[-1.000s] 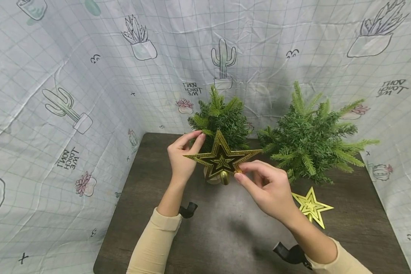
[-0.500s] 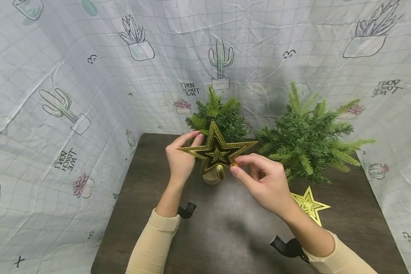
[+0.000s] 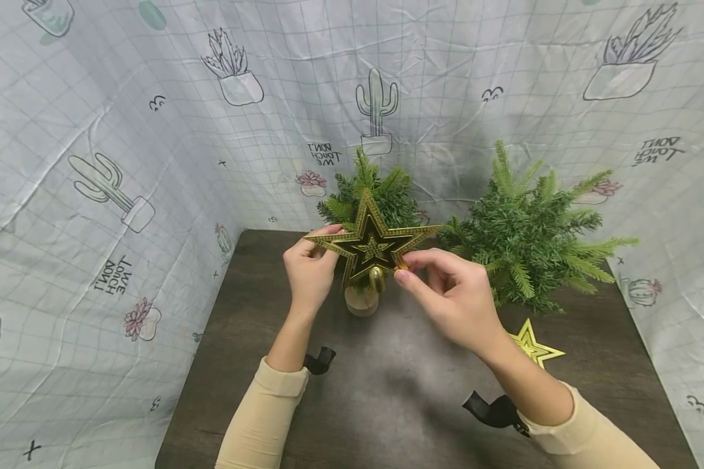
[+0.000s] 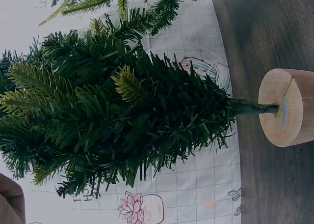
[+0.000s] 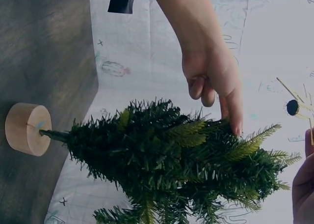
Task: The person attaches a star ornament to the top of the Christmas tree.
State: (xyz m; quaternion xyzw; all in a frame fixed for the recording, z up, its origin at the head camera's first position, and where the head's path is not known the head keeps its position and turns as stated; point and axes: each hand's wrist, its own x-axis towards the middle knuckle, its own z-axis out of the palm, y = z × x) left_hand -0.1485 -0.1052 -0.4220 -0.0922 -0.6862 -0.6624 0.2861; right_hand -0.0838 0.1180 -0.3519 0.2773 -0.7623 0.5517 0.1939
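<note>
My left hand point(image 3: 309, 273) pinches an upper branch of the small artificial Christmas tree point(image 3: 396, 195); in the right wrist view its fingers point(image 5: 235, 111) are at the foliage near the top. The tree stands upright on a round wooden base point(image 4: 282, 126). Between thumb and fingers, my right hand point(image 3: 454, 296) holds a gold star tree topper point(image 3: 374, 249) by a lower point. Its short round socket point(image 5: 293, 107) shows in the right wrist view, apart from the treetop. In the head view the star overlaps the tree and part of my left hand.
A wider artificial tree point(image 3: 534, 234) stands at the back right. Nearer, a second gold star point(image 3: 532, 345) lies on the dark table point(image 3: 229, 391), partly behind my right forearm. A patterned curtain point(image 3: 293, 111) encloses the back and sides. Black straps point(image 3: 493, 412) hang at both wrists.
My right hand has raised the star topper higher in front of the small tree and slightly left. My left hand has kept its place at the branch.
</note>
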